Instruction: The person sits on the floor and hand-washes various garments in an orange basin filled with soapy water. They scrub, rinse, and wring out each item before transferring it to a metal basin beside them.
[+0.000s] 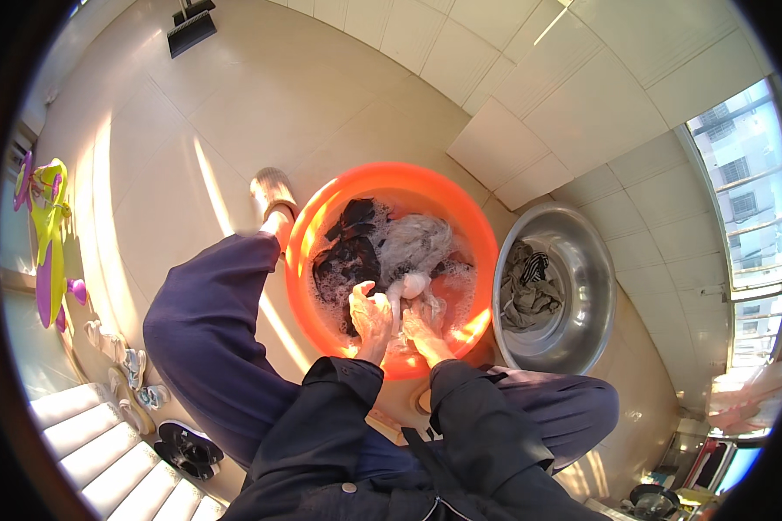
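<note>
An orange plastic basin [391, 170] with sudsy water stands on the floor before me. My left hand [371, 320] is over its near part, fingers curled beside wet whitish cloth; whether it grips the cloth is unclear. My right hand [421, 327] holds a part of the pale, soapy cloth [413, 286], which bulges up in a rounded lump between the hands. Greyish-white fabric [418, 238] lies in the suds beyond them. Dark wet clothes [352, 257] are in the basin's left part.
At the right, a metal basin [586, 306] holds crumpled olive-brown clothing [528, 296] with a striped piece. A cardboard-like panel [508, 153] stands by the tiled wall. My slippered foot [274, 189] is left of the orange basin. Shoes [188, 449], a child's scooter [51, 244] and a broom [191, 34] are farther off.
</note>
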Demonstrator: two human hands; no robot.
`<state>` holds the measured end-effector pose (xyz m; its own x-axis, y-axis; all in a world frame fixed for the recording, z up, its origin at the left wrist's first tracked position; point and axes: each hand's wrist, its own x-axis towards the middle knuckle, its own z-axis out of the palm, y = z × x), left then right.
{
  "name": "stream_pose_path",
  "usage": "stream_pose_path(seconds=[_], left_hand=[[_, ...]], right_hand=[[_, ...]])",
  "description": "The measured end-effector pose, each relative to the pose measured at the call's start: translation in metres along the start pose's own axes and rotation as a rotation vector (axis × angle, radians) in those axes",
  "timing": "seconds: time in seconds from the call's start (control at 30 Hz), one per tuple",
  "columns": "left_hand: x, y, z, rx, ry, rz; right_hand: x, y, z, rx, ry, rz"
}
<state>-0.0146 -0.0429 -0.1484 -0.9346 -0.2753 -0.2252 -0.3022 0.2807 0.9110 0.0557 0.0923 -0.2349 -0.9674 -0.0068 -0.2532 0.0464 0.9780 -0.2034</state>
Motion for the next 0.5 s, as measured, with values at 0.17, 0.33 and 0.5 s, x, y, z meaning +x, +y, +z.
stream_pose_path(seconds=[0.17,0.33,0.5], left_hand=[[0.002,-0.016,-0.01,0.017,-0.044,-0.081],[0.005,-0.029,-0.005,-0.056,-0.066,-0.253],[0.009,-0.057,0.021,-0.313,0.058,-0.33]], right_hand=[[0.022,0.008,-0.043,0.148,-0.444,0.077],[0.024,-0.017,-0.122,0.507,-0.331,0.415],[0.0,-0.005,-0.217,1.45,-0.176,0.364]])
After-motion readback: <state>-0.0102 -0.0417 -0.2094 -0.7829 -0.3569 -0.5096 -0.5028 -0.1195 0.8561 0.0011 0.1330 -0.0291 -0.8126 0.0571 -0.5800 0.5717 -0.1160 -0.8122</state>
